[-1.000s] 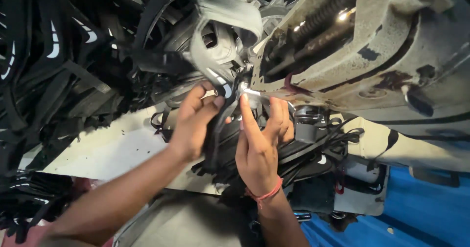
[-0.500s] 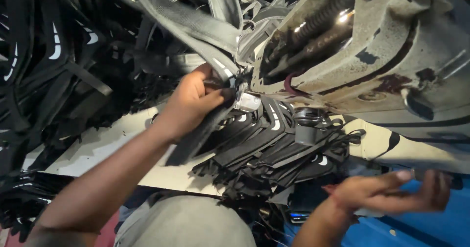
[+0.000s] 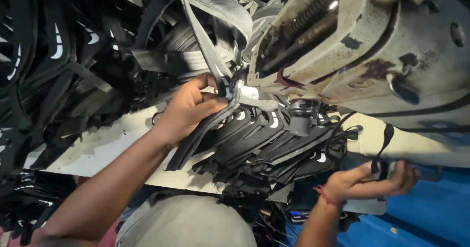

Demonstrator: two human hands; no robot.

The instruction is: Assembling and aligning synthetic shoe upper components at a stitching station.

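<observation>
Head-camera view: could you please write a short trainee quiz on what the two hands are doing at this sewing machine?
1. True or false: the left hand holds a bundle of black straps up near the machine's needle area.
2. Which hand has a red thread round its wrist?
3. The right hand has its grip on: A) a thin black strap piece at the table edge, B) scissors, C) nothing.

Key: 1 true; 2 right hand; 3 A.
</observation>
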